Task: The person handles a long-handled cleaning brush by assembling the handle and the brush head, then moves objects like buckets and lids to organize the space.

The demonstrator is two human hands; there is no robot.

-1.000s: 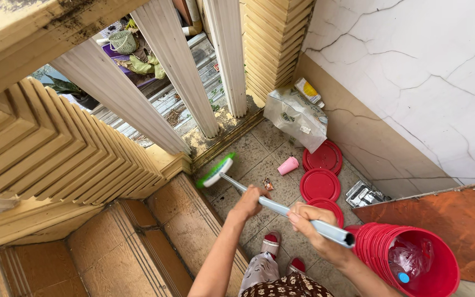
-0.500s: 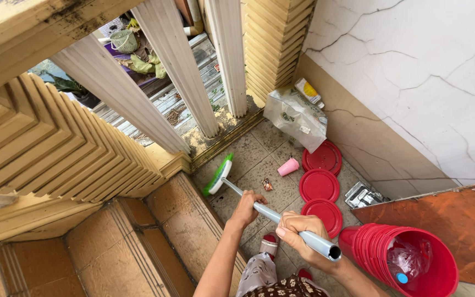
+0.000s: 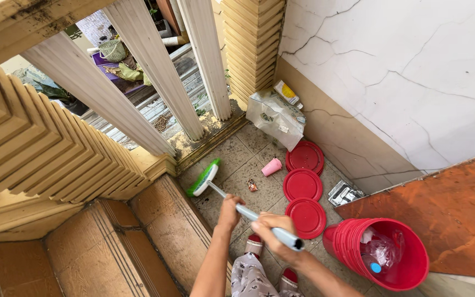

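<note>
Both hands are closed around a broom (image 3: 232, 201), the left hand (image 3: 230, 208) lower on the handle, the right hand (image 3: 273, 234) near its top. Its green head rests on the tiled floor (image 3: 248, 157), near a pink cup (image 3: 272, 166) and three red lids (image 3: 302, 184)

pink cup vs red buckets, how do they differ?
The pink cup is small and single; the red buckets are large and nested in a stack. The cup lies tipped on its side on the tiles near the middle of the floor; the buckets lean by the wall, mouth up. The cup's inside does not show; the top bucket holds clear plastic and a blue cap. Both look plastic and neither hand touches them.
</note>
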